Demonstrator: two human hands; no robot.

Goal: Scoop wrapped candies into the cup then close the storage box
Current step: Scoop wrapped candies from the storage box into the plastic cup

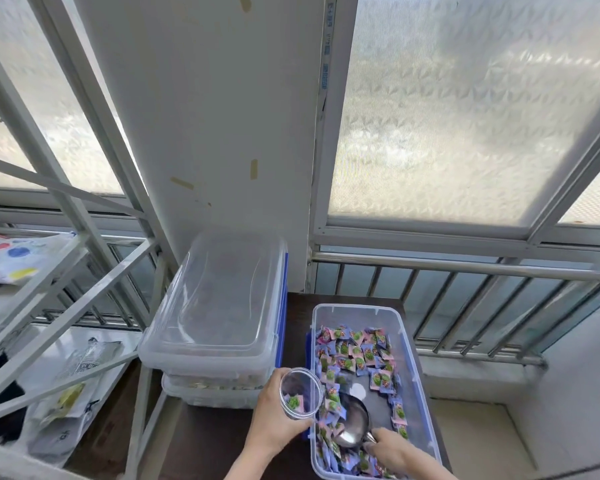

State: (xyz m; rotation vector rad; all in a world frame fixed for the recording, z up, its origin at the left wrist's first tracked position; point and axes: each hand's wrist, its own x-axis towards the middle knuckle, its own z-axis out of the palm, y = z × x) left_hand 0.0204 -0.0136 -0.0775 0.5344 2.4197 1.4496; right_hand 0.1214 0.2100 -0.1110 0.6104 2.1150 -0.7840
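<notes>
A clear storage box (pixel 407 344) with a blue rim stands open on the dark table, holding several pink, blue and green wrapped candies (pixel 355 351). My left hand (pixel 274 420) grips a clear plastic cup (pixel 300 393), tilted over the box's left edge, with a few candies inside it. My right hand (pixel 395 452) holds a metal scoop (pixel 352 424) by its handle; the bowl lies low among the candies near the box's front left. I cannot make out the open box's own lid.
Two clear lidded boxes (pixel 215 306) are stacked left of the open box. A white metal rack (pixel 66 306) with bags stands further left. Frosted windows and a metal railing (pixel 465 268) run behind the table.
</notes>
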